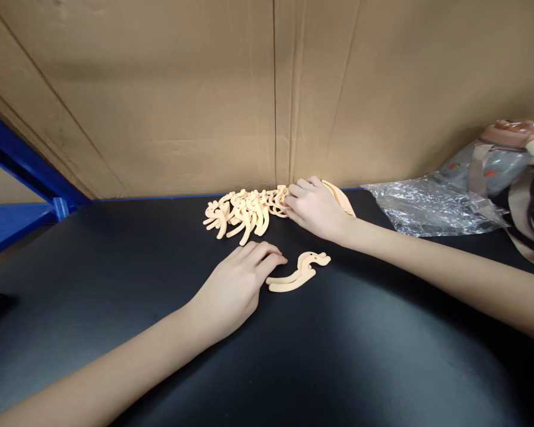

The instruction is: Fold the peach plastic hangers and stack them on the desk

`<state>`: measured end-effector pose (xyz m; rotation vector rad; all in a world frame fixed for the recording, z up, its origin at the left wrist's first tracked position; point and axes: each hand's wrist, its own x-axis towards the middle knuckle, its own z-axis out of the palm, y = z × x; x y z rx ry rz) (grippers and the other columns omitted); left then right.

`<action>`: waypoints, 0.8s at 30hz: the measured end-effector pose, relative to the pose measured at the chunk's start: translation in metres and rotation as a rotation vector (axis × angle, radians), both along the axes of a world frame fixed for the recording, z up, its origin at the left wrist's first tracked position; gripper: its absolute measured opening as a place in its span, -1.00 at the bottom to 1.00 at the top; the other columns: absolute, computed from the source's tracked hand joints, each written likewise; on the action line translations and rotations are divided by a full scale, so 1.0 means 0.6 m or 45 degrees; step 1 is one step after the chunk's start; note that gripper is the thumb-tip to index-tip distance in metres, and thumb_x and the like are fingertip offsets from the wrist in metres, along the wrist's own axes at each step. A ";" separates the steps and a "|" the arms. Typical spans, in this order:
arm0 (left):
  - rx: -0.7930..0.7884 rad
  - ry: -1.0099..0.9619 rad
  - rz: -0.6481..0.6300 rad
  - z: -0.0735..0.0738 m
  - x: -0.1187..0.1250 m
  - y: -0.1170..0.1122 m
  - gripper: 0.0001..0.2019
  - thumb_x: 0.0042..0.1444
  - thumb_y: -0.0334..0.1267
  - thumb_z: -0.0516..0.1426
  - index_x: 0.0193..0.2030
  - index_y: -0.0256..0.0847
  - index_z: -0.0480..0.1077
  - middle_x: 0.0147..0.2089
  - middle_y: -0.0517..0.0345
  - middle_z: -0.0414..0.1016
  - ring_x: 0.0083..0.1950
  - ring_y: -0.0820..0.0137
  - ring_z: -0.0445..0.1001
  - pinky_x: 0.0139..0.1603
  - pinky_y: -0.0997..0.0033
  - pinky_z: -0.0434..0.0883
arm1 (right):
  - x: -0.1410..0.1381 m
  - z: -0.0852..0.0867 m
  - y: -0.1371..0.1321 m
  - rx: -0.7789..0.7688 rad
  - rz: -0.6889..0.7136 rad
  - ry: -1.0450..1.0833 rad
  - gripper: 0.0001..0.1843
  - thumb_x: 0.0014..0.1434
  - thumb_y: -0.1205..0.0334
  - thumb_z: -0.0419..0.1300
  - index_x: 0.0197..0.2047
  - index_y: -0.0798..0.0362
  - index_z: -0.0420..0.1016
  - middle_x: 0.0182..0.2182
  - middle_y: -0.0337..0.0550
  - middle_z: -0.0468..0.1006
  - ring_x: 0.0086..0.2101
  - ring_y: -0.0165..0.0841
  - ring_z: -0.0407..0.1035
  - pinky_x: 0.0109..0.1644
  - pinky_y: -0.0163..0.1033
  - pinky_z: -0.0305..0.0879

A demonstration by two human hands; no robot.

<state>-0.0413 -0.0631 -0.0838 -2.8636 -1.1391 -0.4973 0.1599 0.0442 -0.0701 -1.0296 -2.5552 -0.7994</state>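
The right hand (317,209) is reaching far across the black table (115,279), fingers curling narrowly onto the right end of the loose pile of peach pieces (244,214) banked against the cardboard wall (182,89). Whether it's gripping one, I can't tell. The left hand (235,292) is resting palm-down and half open, holding nothing, fingertips just beside the small stack (299,271) lying nearer, probably steadying it.

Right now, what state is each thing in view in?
pile of pieces: heaped and tangled on the table.
loose pieces: two, overlapped, lying flat.
left hand: palm down, fingertips at the loose pieces.
right hand: fingers curled over the pile's right end; grip unclear.
plastic bag: crumpled, lying on the table.
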 end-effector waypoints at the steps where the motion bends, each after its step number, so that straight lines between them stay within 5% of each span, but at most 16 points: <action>1: 0.002 -0.001 -0.001 0.000 0.000 0.000 -0.47 -0.01 -0.69 -0.13 0.02 -0.23 0.37 0.05 0.03 0.45 0.01 0.27 0.42 0.03 0.22 0.43 | 0.000 0.000 0.001 0.006 -0.001 0.003 -0.67 0.32 0.37 -0.04 -0.31 0.15 0.53 -0.34 0.01 0.51 -0.29 -0.20 0.26 -0.22 -0.11 0.02; 10: 0.011 -0.005 -0.030 -0.001 0.000 0.000 -0.48 0.00 -0.70 -0.13 0.03 -0.28 0.37 0.05 0.02 0.44 0.01 0.25 0.41 0.04 0.21 0.42 | 0.017 0.028 -0.018 0.026 0.034 0.088 -0.63 0.36 0.33 -0.11 -0.30 0.13 0.49 -0.32 0.00 0.48 -0.27 -0.19 0.26 -0.14 -0.07 0.09; 16: 0.003 0.002 -0.023 -0.001 -0.001 -0.001 -0.51 0.05 -0.68 -0.12 0.04 -0.26 0.36 0.06 0.02 0.43 0.03 0.26 0.40 0.07 0.21 0.40 | 0.046 0.050 -0.061 0.268 0.064 -0.039 -0.54 0.40 0.31 -0.23 -0.30 -0.02 0.47 -0.33 -0.10 0.45 -0.26 -0.22 0.26 -0.08 -0.04 0.12; 24: -0.007 -0.001 -0.022 -0.002 -0.001 0.000 -0.51 0.06 -0.67 -0.12 0.05 -0.28 0.36 0.06 0.02 0.43 0.02 0.25 0.39 0.06 0.21 0.40 | 0.102 0.054 -0.149 0.611 0.234 -0.043 -0.76 0.31 0.29 0.08 -0.40 -0.01 0.42 -0.47 -0.24 0.47 -0.43 -0.37 0.24 -0.25 -0.16 0.18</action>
